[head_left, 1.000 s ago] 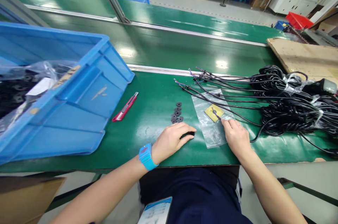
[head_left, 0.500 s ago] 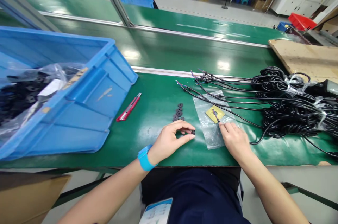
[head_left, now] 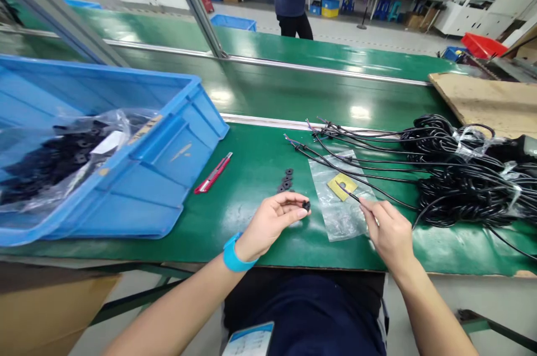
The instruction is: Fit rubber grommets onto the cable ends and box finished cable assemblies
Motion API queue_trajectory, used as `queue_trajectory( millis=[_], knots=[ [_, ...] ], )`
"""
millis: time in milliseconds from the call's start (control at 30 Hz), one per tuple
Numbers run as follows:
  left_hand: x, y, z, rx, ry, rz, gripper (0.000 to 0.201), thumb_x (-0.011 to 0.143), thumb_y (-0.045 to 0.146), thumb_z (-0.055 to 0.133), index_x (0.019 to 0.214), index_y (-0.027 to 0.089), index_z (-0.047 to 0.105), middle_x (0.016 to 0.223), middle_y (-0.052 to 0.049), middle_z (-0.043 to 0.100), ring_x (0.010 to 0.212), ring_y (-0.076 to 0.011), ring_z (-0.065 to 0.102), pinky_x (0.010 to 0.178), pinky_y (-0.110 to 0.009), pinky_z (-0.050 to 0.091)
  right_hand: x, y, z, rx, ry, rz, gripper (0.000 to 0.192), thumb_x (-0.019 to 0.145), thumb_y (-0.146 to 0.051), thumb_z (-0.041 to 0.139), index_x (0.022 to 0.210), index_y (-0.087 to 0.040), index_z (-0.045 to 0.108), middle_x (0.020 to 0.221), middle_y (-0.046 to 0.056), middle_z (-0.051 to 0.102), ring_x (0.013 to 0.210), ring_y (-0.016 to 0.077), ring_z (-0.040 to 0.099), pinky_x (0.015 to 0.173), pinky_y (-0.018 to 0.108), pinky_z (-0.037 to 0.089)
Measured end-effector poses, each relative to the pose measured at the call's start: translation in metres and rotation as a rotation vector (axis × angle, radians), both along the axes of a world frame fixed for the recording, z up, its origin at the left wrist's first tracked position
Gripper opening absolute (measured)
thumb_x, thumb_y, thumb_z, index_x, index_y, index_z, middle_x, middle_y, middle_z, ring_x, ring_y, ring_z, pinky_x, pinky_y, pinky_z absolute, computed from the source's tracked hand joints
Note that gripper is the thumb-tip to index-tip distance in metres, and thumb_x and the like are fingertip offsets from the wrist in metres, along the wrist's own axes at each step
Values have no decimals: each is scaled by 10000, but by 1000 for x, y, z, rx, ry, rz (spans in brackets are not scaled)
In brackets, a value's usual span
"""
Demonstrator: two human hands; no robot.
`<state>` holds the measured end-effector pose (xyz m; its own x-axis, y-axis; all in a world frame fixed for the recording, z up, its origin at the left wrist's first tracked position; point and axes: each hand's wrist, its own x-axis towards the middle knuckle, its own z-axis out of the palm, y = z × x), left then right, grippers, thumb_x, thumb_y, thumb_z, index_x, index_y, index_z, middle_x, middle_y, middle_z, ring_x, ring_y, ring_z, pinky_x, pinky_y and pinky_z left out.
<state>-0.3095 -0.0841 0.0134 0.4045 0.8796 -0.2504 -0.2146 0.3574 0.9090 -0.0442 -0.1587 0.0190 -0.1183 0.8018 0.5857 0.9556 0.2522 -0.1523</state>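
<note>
On the green table (head_left: 251, 222), a blue bin (head_left: 168, 143) holds bagged black parts (head_left: 54, 157) (heaped).

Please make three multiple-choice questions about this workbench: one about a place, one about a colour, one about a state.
1. Where does the red utility knife lie?
A. inside the blue bin
B. on the green table, right of the bin
C. on the cardboard

2. What colour is the wristband?
A. blue
B. red
C. yellow

3. What does the left hand do?
A. lies flat
B. pinches a small black part
C. grips the knife

Answers: 1 B, the knife rests on the table beside the bin. 2 A, the band is blue. 3 B, the fingertips close on the part.
</note>
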Motion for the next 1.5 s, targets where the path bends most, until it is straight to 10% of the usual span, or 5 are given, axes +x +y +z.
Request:
queue_trajectory(
  millis=[233, 633, 900, 1200, 1500],
  knots=[
    [18, -8, 18, -100, -174, 1, 351, 614, 324, 977, 878, 188, 789, 760, 9, 757, 714, -103, 747, 688, -136, 572, -8, -41, 40, 147, 172, 182, 433, 807, 60, 734, 1179, -158, 693, 933, 49, 724, 814, 122, 690, 770, 251, 580],
    [34, -17, 32, -112, -271, -83, 328, 609, 302, 978, 872, 205, 808, 785, 8, 760, 678, -96, 731, 680, -158, 573, -5, -52, 45, 87, 192, 266, 371, 818, 69, 727, 1142, -111, 704, 890, 63, 728, 828, 114, 694, 776, 241, 580],
    [23, -12, 35, 444, 62, -152, 232, 703, 187, 912, 920, 226, 837, 824, -29, 760, 753, -99, 676, 746, -176, 549, -6, -53, 51, 49, 193, 273, 363, 848, 45, 709, 1162, -138, 700, 929, 58, 745, 849, 116, 695, 782, 243, 570],
    [35, -28, 35, 286, 3, -193, 252, 656, 230, 943, 879, 213, 826, 790, -22, 774, 707, -99, 695, 687, -157, 559, -21, -54, 34, 128, 180, 400, 409, 863, 26, 671, 1264, -55, 664, 1007, 140, 731, 938, 207, 684, 748, 320, 579],
    [34, -28, 38, 652, 89, -213, 187, 725, 266, 905, 889, 207, 837, 771, -66, 780, 682, -138, 717, 659, -202, 558, -29, -48, 54, -43, 349, 332, 162, 926, -66, 653, 1069, -137, 679, 870, 52, 725, 757, 126, 682, 708, 237, 569]
  ],
)
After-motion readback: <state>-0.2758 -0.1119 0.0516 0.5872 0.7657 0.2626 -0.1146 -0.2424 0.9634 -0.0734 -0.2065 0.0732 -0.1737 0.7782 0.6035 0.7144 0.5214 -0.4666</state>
